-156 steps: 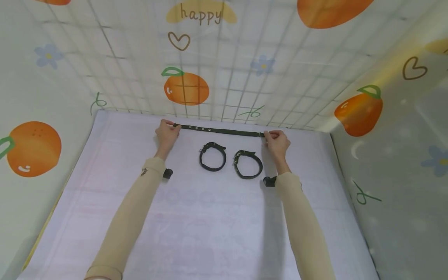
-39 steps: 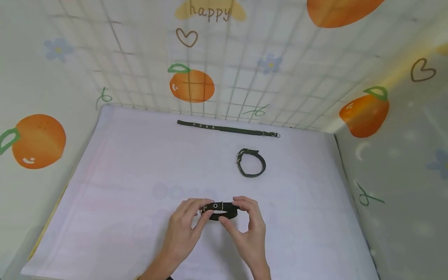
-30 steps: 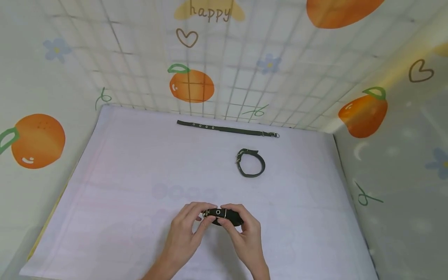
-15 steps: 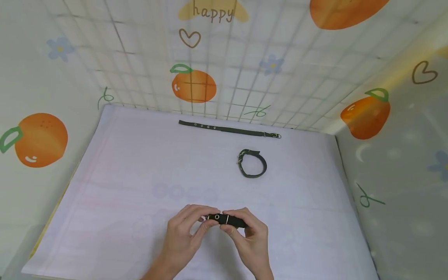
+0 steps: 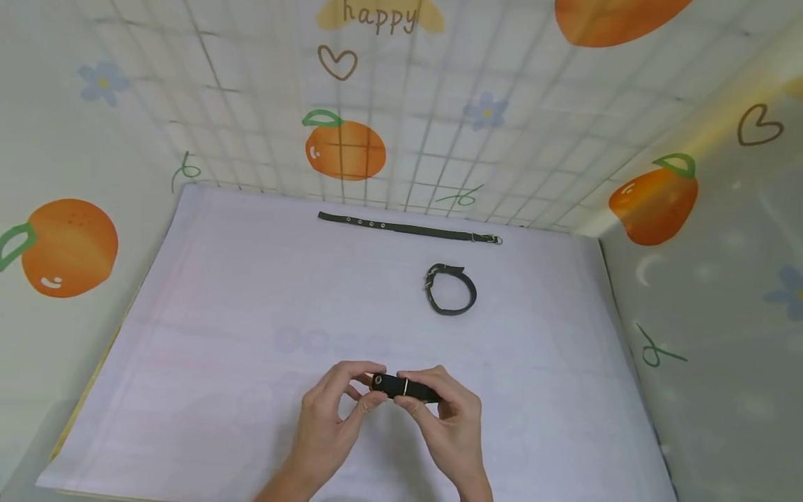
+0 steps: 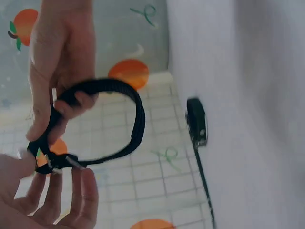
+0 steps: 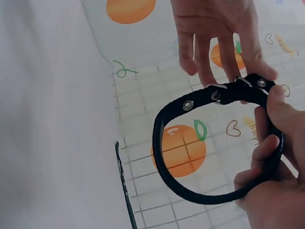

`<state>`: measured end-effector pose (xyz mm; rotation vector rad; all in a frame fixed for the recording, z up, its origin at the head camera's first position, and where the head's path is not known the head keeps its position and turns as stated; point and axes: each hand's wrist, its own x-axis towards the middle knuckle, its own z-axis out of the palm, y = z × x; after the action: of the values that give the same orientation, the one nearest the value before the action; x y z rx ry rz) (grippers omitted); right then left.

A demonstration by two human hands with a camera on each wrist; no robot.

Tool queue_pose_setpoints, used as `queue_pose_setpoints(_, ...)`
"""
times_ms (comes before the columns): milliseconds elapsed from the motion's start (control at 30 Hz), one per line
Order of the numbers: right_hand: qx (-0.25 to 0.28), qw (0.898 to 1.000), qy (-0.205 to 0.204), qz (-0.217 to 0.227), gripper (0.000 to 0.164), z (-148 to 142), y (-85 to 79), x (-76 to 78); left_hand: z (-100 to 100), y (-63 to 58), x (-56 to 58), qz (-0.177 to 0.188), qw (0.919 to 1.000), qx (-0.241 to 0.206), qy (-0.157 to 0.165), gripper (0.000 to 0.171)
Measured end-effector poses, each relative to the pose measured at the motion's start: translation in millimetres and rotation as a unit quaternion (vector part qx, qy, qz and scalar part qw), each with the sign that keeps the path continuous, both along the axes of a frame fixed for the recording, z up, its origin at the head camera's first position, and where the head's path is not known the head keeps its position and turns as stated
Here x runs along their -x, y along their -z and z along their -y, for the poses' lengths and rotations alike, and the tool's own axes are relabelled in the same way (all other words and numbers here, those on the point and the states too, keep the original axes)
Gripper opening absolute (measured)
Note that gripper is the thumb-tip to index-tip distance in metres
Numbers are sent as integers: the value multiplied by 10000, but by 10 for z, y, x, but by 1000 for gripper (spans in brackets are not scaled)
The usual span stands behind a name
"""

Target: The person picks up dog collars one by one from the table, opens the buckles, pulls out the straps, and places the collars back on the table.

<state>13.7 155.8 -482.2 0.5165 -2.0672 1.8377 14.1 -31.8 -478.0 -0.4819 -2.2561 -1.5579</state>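
Observation:
Both hands hold a dark buckled collar (image 5: 422,392) above the near part of the table. My right hand (image 5: 453,418) grips the band at its right side, fingers curled through the loop in the right wrist view. With thumb and fingertips, my left hand (image 5: 329,411) pinches around the buckle and eyelet end. The right wrist view shows the round loop, metal eyelets and buckle (image 7: 243,82). A second buckled collar (image 5: 472,282) lies in a ring on the table. Behind it a third collar (image 5: 426,231) lies straight, its eyelets to the left.
A white sheet (image 5: 219,314) covers the table. At its back stands a wire grid (image 5: 426,153) behind a printed curtain with oranges. Printed side walls (image 5: 709,293) rise at left and right.
Earlier, both hands held the ends of the straight collar at the back; it now lies released. The left ring collar was lifted and brought near. Lately its eyelet end shifted left, between the left fingers.

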Motion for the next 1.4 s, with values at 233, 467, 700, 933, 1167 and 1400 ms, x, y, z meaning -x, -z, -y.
queue_pose_setpoints(233,97,9993,-284,-235,45,-1,6,13,65,-56,71,-824,9964,152,128,24)
queue_pose_setpoints(467,393,9982,-408,-194,37,-4,-37,28,9,-83,56,-154,9962,-849,148,35)
queue_pose_setpoints(700,627,9975,-284,146,30,6,-47,-2,-16,-88,30,307,9888,-1443,239,35)
queue_pose_setpoints(933,871,9945,-95,579,25,6,-7,-35,-51,-86,-14,683,9780,-1959,208,26)
queue_pose_setpoints(1167,965,9934,-313,528,25,-3,22,-47,-55,-26,40,-241,9907,-1312,256,29)
queue_pose_setpoints(1400,1251,9905,-284,497,20,9,14,-47,-36,50,122,-768,9917,-778,684,33)
